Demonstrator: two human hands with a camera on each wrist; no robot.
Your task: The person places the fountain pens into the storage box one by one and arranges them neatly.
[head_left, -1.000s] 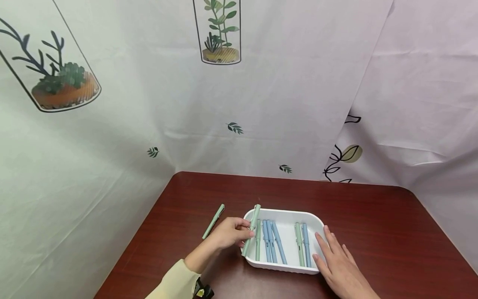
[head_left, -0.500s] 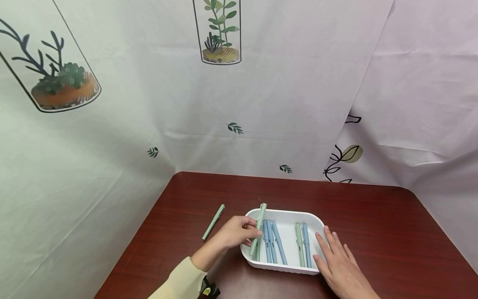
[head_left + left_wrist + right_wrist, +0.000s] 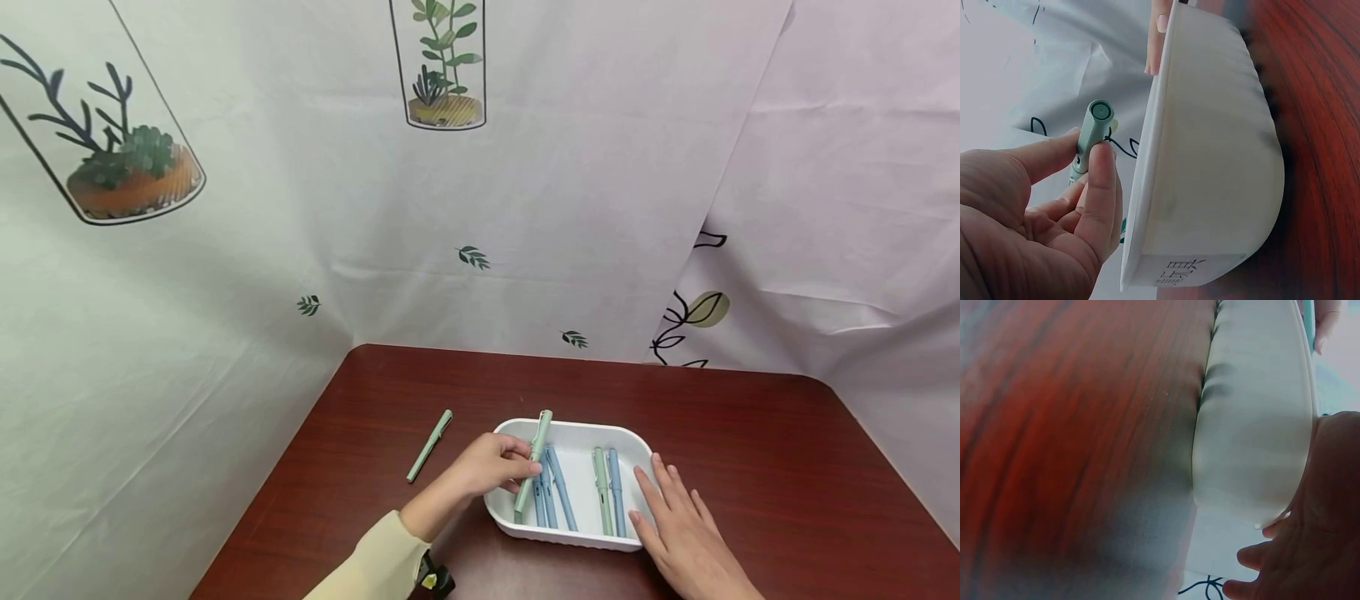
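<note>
My left hand (image 3: 491, 465) pinches a green pen (image 3: 542, 433) between thumb and fingers, above the left part of a white tray (image 3: 577, 540). In the left wrist view the pen (image 3: 1092, 134) is seen end-on, level with the tray's rim. Under it in the tray lie several blue pens (image 3: 561, 492). Farther right in the tray, a green pen (image 3: 602, 492) and a blue pen (image 3: 617, 492) lie side by side. My right hand (image 3: 686, 533) rests against the tray's right end with its fingers extended; the right wrist view shows this hand (image 3: 1310, 531) at the rim.
Another green pen (image 3: 429, 447) lies on the dark red table (image 3: 375, 400), left of the tray. Behind the table hangs a pale cloth (image 3: 570, 208) with printed plants. A dark strap (image 3: 435, 577) is on the left wrist.
My left hand has carried the green pen rightward, from over the tray's left rim to over the blue pens. The right hand has stayed at the tray's right end.
</note>
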